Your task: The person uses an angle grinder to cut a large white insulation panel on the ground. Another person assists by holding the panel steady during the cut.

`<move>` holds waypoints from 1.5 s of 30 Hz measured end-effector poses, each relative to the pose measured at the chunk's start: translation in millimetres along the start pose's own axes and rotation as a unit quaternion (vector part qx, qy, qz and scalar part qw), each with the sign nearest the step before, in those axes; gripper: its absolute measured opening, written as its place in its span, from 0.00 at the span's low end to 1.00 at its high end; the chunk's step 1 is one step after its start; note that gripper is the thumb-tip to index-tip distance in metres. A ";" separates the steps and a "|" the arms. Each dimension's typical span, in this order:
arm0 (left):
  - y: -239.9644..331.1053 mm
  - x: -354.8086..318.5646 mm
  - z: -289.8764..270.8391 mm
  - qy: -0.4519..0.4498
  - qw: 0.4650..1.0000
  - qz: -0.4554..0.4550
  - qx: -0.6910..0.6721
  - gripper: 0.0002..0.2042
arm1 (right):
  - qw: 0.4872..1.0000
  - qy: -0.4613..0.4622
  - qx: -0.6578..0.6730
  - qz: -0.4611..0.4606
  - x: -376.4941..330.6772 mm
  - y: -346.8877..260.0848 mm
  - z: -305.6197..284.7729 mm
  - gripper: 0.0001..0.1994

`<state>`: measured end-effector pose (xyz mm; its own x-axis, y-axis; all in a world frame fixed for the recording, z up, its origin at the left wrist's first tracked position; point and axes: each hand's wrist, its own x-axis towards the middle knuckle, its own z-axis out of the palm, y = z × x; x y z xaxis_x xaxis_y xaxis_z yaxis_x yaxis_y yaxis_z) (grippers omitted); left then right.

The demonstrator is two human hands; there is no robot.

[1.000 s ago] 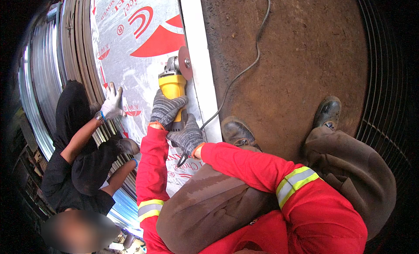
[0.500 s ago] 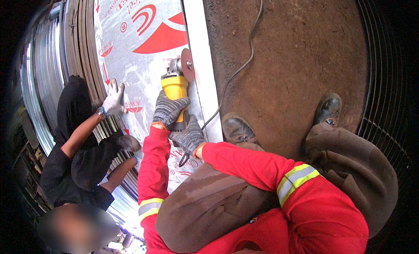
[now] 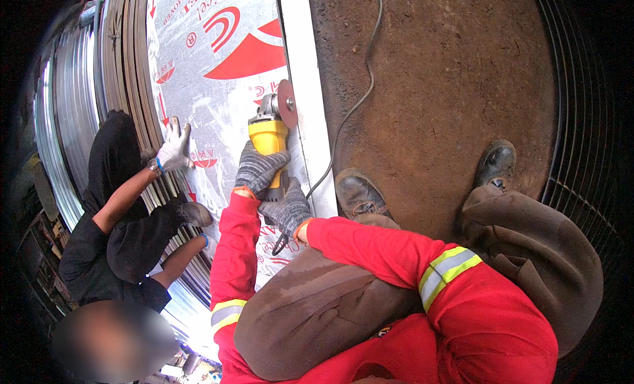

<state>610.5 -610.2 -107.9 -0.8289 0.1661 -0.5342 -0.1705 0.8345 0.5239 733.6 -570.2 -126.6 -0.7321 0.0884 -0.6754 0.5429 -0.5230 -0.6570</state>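
While both gloved hands close round the grinder (image 3: 269,138), the fingers themselves are mostly hidden: the left hand (image 3: 259,169) wraps the yellow body from above, its grey knit fingers curled over the far side out of sight, and the right hand (image 3: 288,211) clamps the rear handle, which it covers almost wholly. Just ahead of the left hand, the grinder's grey head carries a reddish disc (image 3: 286,103) that stands on edge against the white strip (image 3: 309,120); whether it bites into the strip or only touches it cannot be made out. A cable (image 3: 356,106) runs from under the right hand across the brown floor (image 3: 449,87) and leaves at the top edge. Both forearms wear red sleeves, the right with a reflective band. The strip borders a plastic-wrapped sheet (image 3: 224,93) with red print, cut off at the top. To the left, a co-worker in black presses a white-gloved hand (image 3: 174,149) flat on the sheet's edge; their other hand is partly hidden behind a knee. Two boots (image 3: 360,194) stand on the floor, half covered by brown trouser legs. Stacked metal sheets (image 3: 72,120) blur into the dark rim.
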 end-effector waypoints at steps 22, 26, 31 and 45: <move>-6.2 -22.3 2.7 0.009 1.000 -0.026 0.011 0.24 | 0.990 -0.047 0.081 0.106 -22.5 -1.5 -1.5 0.38; -14.5 -20.6 5.8 0.005 1.000 -0.020 0.001 0.24 | 0.997 -0.011 0.052 0.062 -24.8 1.9 -0.2 0.36; -24.3 -25.0 3.8 0.015 0.999 -0.023 0.029 0.24 | 0.994 -0.040 0.085 0.063 -31.1 3.4 -0.5 0.40; -41.0 -54.9 2.8 0.030 0.999 0.034 0.018 0.24 | 0.998 -0.050 -0.011 0.038 -46.7 37.8 8.5 0.45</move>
<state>664.5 -652.0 -101.9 -0.8684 0.1923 -0.4570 -0.0939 0.8413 0.5324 784.8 -601.3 -117.0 -0.7258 -0.0361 -0.6870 0.6063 -0.5053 -0.6140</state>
